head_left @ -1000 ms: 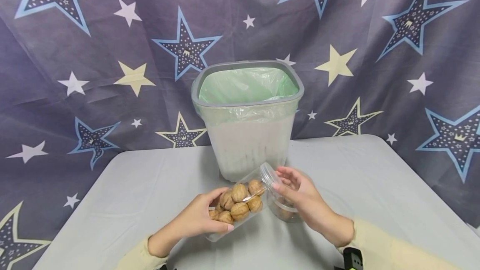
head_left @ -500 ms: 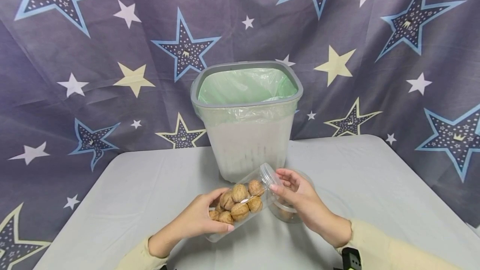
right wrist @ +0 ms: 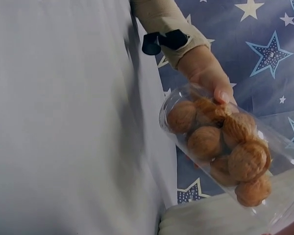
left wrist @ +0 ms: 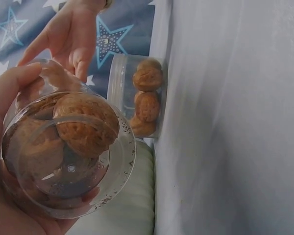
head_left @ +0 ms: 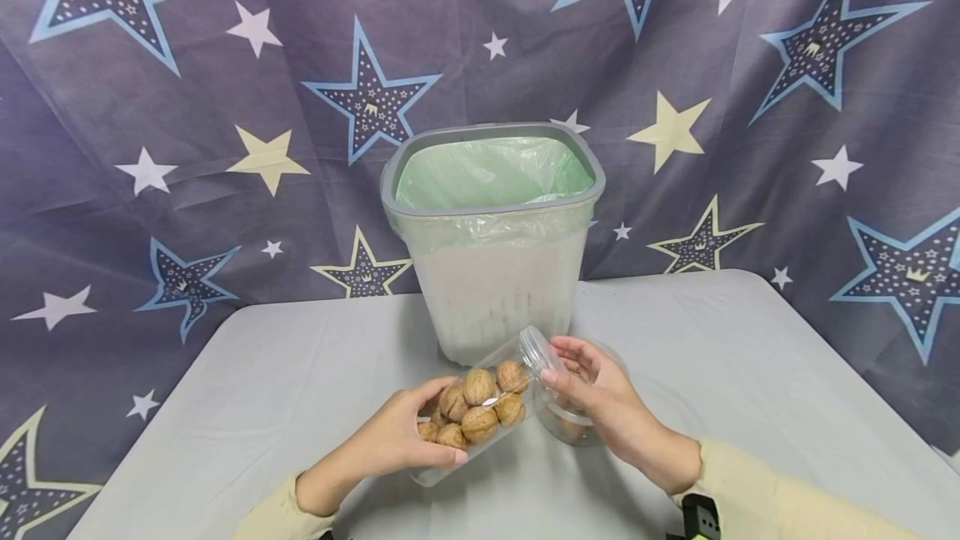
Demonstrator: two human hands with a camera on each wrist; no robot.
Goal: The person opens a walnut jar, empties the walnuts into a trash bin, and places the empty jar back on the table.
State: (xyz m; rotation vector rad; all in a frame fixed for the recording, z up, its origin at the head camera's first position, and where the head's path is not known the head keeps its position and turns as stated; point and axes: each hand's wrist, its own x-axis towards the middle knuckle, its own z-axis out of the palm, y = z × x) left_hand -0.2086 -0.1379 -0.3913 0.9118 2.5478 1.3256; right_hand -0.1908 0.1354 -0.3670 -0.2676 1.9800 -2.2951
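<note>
My left hand (head_left: 408, 432) grips a clear plastic jar (head_left: 501, 433) of walnuts (head_left: 478, 421) near its base. The jar is tilted, its capped end raised toward the right. At that end, my right hand (head_left: 611, 394) holds the clear ridged lid (head_left: 537, 348) between thumb and fingers. In the left wrist view the jar's round base (left wrist: 120, 166) faces the camera, and the right hand (left wrist: 73, 39) shows beyond it. Several walnuts (right wrist: 247, 159) show through the wall in the right wrist view. A second clear tub (head_left: 573, 426) with walnuts stands behind my right hand, partly hidden.
A pale trash bin (head_left: 498, 282) with a grey rim and green liner stands at the back of the table. The grey table cover (head_left: 300, 382) spreads to both sides. Behind it hangs a star-patterned curtain (head_left: 465, 48).
Almost nothing differs. The right hand and forearm have shifted very slightly left; the jar stays in the same tilted pose.
</note>
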